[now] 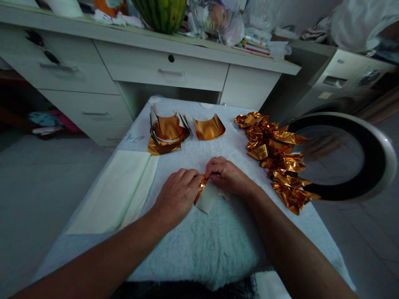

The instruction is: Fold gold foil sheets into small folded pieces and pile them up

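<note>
A small sheet (208, 198), pale on its face with a strip of shiny copper-gold foil along its left edge, lies between my hands near the middle of the cloth-covered table. My left hand (181, 195) is closed on its left edge, fingers pressed together. The fingertips of my right hand (227, 174) pinch the sheet's upper end. Beyond them sits a curled copper-gold sheet (209, 128), and left of that a stack of similar curled sheets (168, 128). Crumpled, folded foil pieces (277, 155) form a long row at the right.
White paper sheets (109, 191) lie at the table's left. Behind stands a drawer counter (168, 70) holding a watermelon (160, 14) and plastic bags. A washing machine's round open door (339, 155) is close to the table's right side.
</note>
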The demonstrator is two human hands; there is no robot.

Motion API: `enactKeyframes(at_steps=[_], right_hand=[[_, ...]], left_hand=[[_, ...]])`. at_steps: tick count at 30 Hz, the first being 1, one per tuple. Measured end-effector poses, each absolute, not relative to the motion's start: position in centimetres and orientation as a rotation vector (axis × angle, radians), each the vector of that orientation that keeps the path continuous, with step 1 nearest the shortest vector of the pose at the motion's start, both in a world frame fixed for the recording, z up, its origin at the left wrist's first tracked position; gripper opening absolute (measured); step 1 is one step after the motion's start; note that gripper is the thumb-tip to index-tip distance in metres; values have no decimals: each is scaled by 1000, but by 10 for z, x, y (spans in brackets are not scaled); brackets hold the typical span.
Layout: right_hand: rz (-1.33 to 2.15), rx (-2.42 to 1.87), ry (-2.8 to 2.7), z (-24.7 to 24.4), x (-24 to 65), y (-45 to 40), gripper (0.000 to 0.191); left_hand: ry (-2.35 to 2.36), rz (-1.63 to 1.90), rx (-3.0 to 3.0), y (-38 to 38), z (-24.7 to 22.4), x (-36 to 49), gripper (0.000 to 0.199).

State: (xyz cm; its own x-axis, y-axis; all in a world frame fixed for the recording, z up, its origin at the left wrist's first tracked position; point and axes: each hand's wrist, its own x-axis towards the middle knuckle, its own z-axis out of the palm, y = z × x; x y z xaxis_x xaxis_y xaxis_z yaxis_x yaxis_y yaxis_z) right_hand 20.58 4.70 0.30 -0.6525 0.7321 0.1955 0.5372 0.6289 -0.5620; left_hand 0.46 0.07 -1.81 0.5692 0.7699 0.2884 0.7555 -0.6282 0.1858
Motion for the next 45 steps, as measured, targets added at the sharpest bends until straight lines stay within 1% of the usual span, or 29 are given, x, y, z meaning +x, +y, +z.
enactKeyframes(at_steps=[4, 9, 13, 16, 19, 22, 24, 26, 29, 32, 34, 35, 36, 40, 45], right_hand=[[694, -986, -2416, 8, 204, 43, 16], [633, -1251, -2235, 10, 202, 41, 13], [581, -1375, -2287, 11, 203, 37, 14], [569, -1374, -2345, 11, 202, 34, 12], [572, -1334, -2344, 11, 199, 33, 14], [693, -1239, -2271, 11, 195, 31, 18], [804, -1188, -2096, 11, 194, 32, 18], [886, -1171, -1840, 11, 195, 33, 28], [1015, -1164, -1525, 12, 201, 37, 48], [1345, -1066, -1417, 11, 206, 38, 62], [1603, -974, -1388, 9, 206, 37, 73], [1675, -954, -1364, 7, 204, 37, 77], [1691, -963, -1335, 6, 203, 36, 78], [1522, -1144, -1172, 3, 197, 35, 83], [1661, -968, -1085, 6, 192, 36, 82]], left_hand=[[1316, 587, 2689, 2, -18, 4, 24], [1271, 659, 2544, 2, -11, 4, 28], [1251, 681, 2394, 6, -7, 3, 27], [1249, 713, 2276, 9, -7, 2, 26], [1254, 763, 2147, 10, -6, 2, 21], [1242, 816, 1988, 11, -2, 2, 13], [1225, 852, 1822, 12, 1, 1, 9], [1215, 885, 1618, 13, 4, 0, 5], [1199, 984, 1338, 14, 10, 0, 17], [1175, 1118, 1148, 13, 14, 2, 28], [1158, 1174, 1060, 12, 15, 2, 31], [1145, 1194, 1022, 12, 15, 2, 33], [1131, 1212, 991, 11, 15, 2, 34], [1071, 1267, 944, 10, 14, 1, 37], [1066, 1179, 1042, 6, 11, 4, 38]])
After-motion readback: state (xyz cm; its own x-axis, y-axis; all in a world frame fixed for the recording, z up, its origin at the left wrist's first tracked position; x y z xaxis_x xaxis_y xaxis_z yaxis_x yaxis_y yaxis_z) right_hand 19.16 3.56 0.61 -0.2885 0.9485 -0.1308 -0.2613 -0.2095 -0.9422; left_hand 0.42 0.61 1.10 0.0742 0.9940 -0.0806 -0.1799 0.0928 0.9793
